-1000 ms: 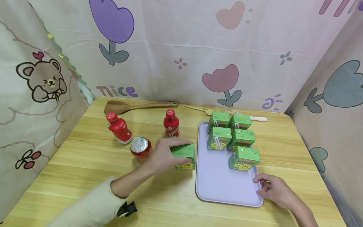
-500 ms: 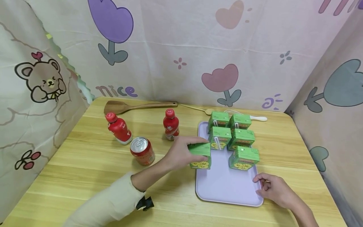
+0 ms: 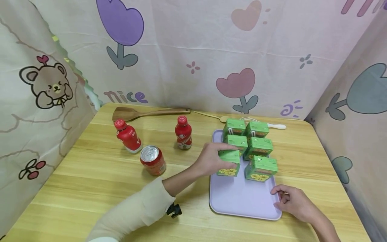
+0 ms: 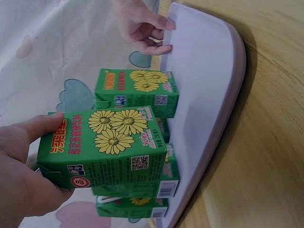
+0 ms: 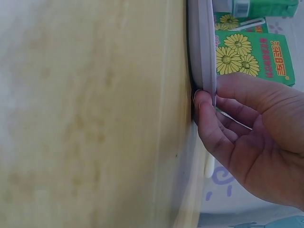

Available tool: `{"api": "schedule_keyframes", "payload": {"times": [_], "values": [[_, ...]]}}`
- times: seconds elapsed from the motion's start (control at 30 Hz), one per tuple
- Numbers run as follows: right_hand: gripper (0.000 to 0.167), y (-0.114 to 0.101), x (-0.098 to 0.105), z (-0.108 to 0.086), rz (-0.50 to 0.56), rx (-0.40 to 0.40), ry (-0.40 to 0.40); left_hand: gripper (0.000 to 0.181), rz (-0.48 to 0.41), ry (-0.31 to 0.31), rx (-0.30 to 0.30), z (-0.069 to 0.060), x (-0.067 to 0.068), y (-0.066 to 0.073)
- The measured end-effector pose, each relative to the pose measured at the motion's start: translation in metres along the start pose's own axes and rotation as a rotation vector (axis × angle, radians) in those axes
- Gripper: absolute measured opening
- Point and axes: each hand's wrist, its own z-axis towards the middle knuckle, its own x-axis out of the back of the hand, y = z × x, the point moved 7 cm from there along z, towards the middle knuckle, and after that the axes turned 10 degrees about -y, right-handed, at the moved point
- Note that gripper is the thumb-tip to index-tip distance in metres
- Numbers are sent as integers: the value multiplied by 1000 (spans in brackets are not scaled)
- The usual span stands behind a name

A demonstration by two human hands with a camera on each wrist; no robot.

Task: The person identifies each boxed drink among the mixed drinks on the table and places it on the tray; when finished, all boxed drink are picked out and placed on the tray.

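A green drink carton with yellow flowers is gripped by my left hand, thumb on one side and fingers on the other. It is over the left part of the lilac tray; whether its base touches the tray I cannot tell. Several matching cartons stand upright in two columns on the tray's far half. My right hand pinches the tray's right rim near the front corner, and the right wrist view shows its thumb and fingers at that rim.
Left of the tray stand a red can and two red bottles, one nearer the middle and one farther left. Along the back edge lie a wooden spatula, a wooden spoon and a white-handled whisk.
My left hand has carried the green carton rightward from the bare table beside the tray to above the tray's left part. The right hand has stayed at the rim.
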Motion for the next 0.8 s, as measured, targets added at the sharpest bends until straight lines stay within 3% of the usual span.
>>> {"api": "schedule_keyframes", "payload": {"times": [0.17,0.53,0.8], "values": [[30,0,-1,2,22,-16,-4,49,34,3,-71,10,-12,0],[30,1,2,0,-7,-28,12,50,64,-19,-32,23,-33,-6],[29,1,1,0,-6,-32,4,48,184,-60,14,31,-43,-3]]}}
